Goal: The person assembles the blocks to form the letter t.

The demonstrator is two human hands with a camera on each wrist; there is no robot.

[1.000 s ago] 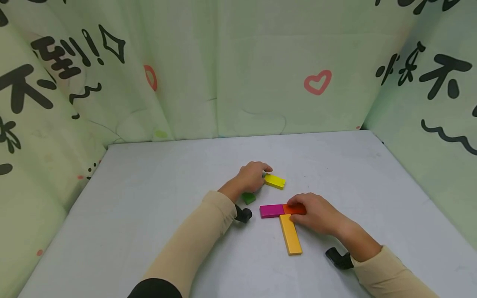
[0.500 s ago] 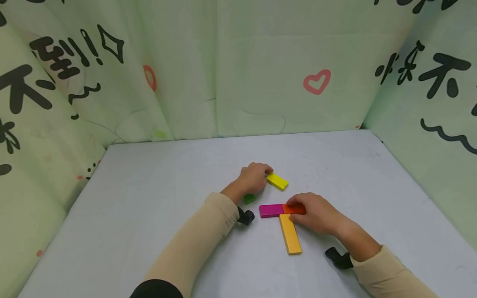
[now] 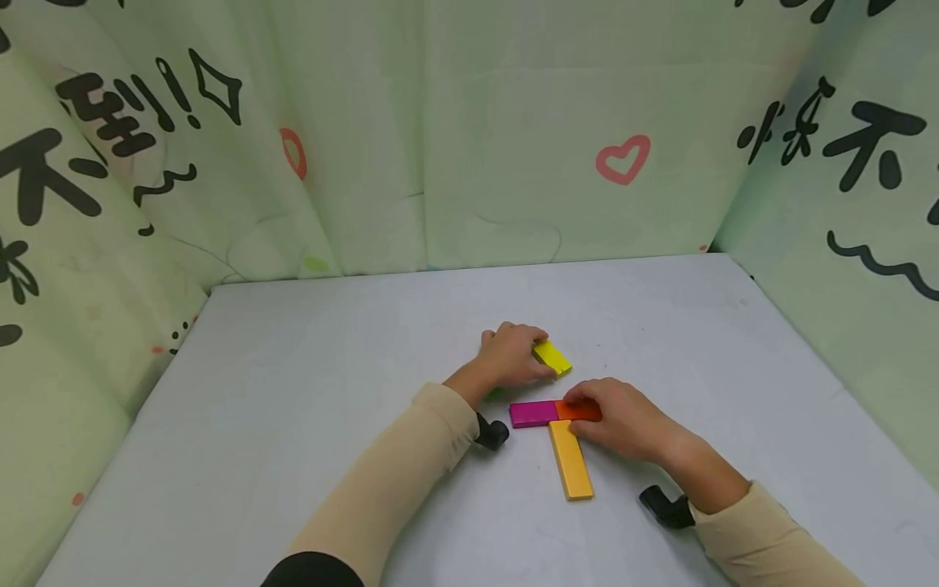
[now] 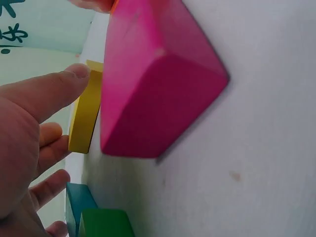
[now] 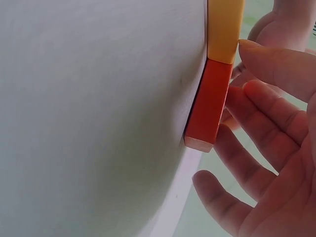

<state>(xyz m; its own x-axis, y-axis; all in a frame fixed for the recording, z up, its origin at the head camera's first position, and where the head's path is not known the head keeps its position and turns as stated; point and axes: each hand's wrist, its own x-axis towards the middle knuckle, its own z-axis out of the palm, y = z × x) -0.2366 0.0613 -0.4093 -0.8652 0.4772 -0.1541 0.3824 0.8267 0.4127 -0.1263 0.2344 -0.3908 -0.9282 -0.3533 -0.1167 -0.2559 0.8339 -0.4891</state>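
Pinching the yellow block point(image 3: 553, 358) between thumb and fingertips, parted by its width, our left hand point(image 3: 516, 359) sits near the green block point(image 4: 105, 224) and blue block point(image 4: 82, 197). Nearer us on the white table point(image 3: 330, 367), our right hand point(image 3: 623, 418) grips the red block point(image 3: 581, 412), thumb at the orange block's point(image 3: 570, 463) edge. The pink block point(image 3: 533, 414) meets red end to end; orange points toward us from their join.

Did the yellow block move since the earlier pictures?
Yes, the yellow block has shifted right and turned a little, judged against the magenta block, which stayed put in the head view.
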